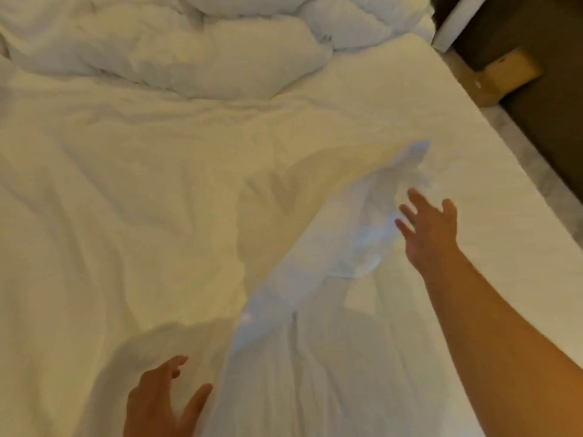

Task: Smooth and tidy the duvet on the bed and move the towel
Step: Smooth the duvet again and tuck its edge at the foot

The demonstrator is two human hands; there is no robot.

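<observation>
White bed (394, 99) fills my view, its rumpled duvet (142, 190) spread ahead of my left hand (157, 402), fingers loose. My right hand (430, 230) reaches out, fingers straight, beside a blurred towel (372, 234).

White duvet (132, 190) spread across left and middle of the bed, creased, with its right edge running diagonally from near centre to far right. Far part bunched into puffy folds. Blurred white cloth, perhaps the towel (372, 228), lying crumpled along that diagonal edge, right of centre.
</observation>
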